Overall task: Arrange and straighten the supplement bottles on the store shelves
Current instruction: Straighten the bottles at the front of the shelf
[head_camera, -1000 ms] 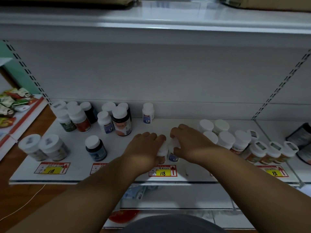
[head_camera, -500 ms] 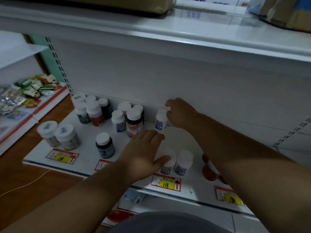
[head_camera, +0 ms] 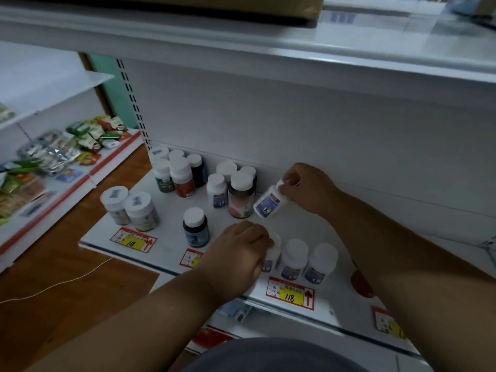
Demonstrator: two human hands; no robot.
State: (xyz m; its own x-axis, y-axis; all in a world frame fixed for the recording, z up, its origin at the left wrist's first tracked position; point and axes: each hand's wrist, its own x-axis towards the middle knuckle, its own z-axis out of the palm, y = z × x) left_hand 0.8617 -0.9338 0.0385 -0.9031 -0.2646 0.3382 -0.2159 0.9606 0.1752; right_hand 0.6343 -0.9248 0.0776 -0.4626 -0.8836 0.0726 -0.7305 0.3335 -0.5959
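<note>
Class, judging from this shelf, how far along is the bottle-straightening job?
Done: two white bottles stand together at the front edge. In hand: the right hand holds a tilted white bottle by its cap; the left hand touches a third front bottle. Left: the lone dark bottle and the back clusters.

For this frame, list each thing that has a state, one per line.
Right hand: pinches the tilted bottle by its cap.
Tilted bottle: lifted, leaning, cap on.
Left hand: grips the front-row bottle.
Front-row bottle: upright on the shelf, capped.
Two neighbours: upright, capped.
Dark bottle: upright, alone, capped.
Back bottles: upright, capped.
</note>
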